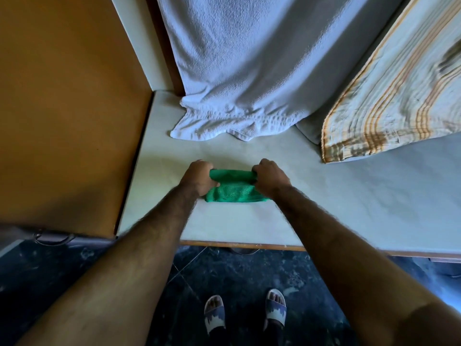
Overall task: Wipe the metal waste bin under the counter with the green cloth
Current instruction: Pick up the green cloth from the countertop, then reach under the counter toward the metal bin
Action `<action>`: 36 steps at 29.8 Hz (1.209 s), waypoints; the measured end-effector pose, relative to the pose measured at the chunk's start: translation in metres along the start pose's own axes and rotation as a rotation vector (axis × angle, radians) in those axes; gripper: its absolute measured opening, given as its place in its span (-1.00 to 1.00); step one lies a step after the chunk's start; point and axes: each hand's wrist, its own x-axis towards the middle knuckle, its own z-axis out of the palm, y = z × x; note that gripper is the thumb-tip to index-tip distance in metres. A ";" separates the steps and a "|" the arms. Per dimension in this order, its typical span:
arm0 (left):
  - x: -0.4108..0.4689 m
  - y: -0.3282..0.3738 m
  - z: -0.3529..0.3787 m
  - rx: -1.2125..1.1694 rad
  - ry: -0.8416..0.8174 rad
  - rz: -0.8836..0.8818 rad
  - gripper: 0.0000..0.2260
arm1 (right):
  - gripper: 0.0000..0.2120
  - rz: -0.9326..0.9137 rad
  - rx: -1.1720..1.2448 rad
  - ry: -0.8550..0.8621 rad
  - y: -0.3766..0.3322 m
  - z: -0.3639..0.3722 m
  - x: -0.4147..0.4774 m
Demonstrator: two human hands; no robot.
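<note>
Pale counter (324,196) holds one green cloth (232,189), left hand (199,177) and right hand (270,176) each gripping an end.

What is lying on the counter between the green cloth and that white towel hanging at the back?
Nothing: in the head view, the counter is bare between the green cloth, gripped by both hands, and the white towel.

A lived-in home, likely a laundry or utility corner. A white towel (237,71) hangs at twelve o'clock onto a pale counter (349,196), a striped cloth (399,96) drapes at two o'clock, and an orange-brown panel (62,108) stands at nine. At six o'clock, sandalled feet (244,313) stand on dark stone floor (237,270).
</note>
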 end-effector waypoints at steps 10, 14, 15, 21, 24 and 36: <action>-0.056 0.014 -0.042 -0.446 -0.025 0.059 -0.79 | -0.79 -0.020 0.191 0.000 -0.003 -0.046 -0.073; -0.086 0.030 -0.039 -0.535 -0.053 0.069 -0.78 | -0.63 -0.065 0.208 -0.017 -0.003 -0.055 -0.109; -0.094 0.033 -0.036 -0.564 -0.068 0.068 -0.78 | -0.61 -0.077 0.216 -0.035 -0.003 -0.055 -0.116; -0.144 0.034 0.000 -0.655 -0.068 0.049 -0.77 | -0.76 -0.128 0.253 -0.099 0.003 -0.029 -0.161; -0.175 0.027 0.035 -0.574 0.074 0.004 -0.76 | -0.76 -0.117 0.277 -0.126 0.007 -0.003 -0.190; -0.247 -0.043 0.208 -1.146 -0.211 -0.533 -0.75 | -0.79 0.025 0.324 -0.160 -0.004 0.191 -0.220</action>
